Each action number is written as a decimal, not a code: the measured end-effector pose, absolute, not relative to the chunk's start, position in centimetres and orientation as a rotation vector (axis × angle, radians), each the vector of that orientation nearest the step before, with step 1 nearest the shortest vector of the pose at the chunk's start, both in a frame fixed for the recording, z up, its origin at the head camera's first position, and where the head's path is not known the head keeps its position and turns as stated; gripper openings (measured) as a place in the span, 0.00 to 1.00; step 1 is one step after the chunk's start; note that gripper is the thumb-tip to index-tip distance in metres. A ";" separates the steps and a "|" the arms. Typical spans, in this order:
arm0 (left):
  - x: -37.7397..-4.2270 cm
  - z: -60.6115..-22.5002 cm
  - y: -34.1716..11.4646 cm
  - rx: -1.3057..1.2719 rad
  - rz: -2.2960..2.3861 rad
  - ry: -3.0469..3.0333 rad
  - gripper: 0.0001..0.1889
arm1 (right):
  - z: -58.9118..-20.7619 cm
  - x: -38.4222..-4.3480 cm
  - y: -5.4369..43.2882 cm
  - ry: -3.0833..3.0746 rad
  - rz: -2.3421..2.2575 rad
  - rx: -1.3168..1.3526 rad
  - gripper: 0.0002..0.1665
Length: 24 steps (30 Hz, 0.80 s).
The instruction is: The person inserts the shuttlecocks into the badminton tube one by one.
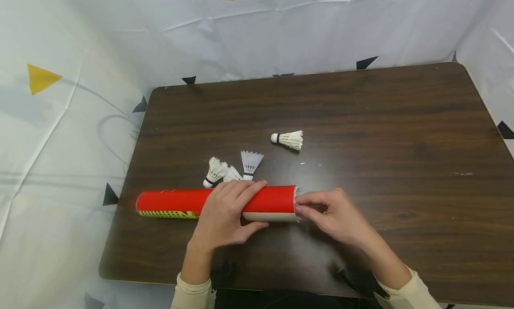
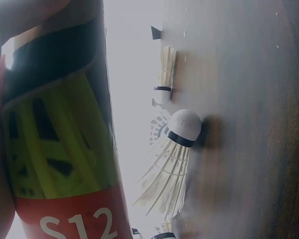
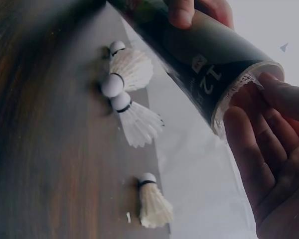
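Observation:
A red shuttlecock tube (image 1: 168, 201) lies sideways in front of me, with a yellow-green patterned stripe and a pale band. My left hand (image 1: 226, 208) grips it around the middle, fingers over the top and thumb on the near side. At its right end, my right hand (image 1: 333, 213) has thumb and fingertips at the mouth. There they pinch the feathered rim of a shuttlecock (image 3: 232, 94); the rest of it is hidden inside the tube. Behind the tube lie a feather shuttlecock (image 1: 215, 169), another partly covered one (image 1: 233, 174) and a whiter one (image 1: 251, 162).
Farther back on the brown wooden table (image 1: 401, 157) a separate shuttlecock (image 1: 288, 139) lies on its side. Small white scraps (image 1: 303, 163) lie nearby. White sheeting (image 1: 257, 41) with yellow and black triangles hangs around the table's back and sides.

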<state>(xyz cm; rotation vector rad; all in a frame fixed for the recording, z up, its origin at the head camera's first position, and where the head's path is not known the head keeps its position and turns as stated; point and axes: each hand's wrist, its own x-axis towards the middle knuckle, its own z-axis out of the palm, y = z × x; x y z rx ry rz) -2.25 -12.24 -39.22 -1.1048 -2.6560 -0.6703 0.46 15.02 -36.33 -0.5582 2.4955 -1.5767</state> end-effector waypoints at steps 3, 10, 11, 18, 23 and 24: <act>-2.3 -39.3 -12.3 -1.103 -0.663 -2.662 0.43 | -36.6 0.3 14.8 2.473 -1.598 -0.564 0.11; -2.3 -39.4 -12.3 -1.101 -0.660 -2.660 0.42 | -37.3 0.1 14.4 2.429 -1.620 -0.547 0.11; -2.3 -39.3 -12.3 -1.101 -0.662 -2.658 0.42 | -37.3 0.1 14.3 2.419 -1.625 -0.546 0.11; -2.3 -39.0 -12.2 -1.114 -0.668 -2.641 0.43 | -37.6 -0.2 12.9 2.371 -1.692 -0.535 0.15; -2.2 -39.1 -12.2 -1.107 -0.671 -2.636 0.43 | -37.7 -0.5 12.2 2.370 -1.717 -0.490 0.14; -2.2 -39.1 -12.2 -1.105 -0.670 -2.636 0.43 | -37.6 -0.6 12.1 2.374 -1.713 -0.478 0.14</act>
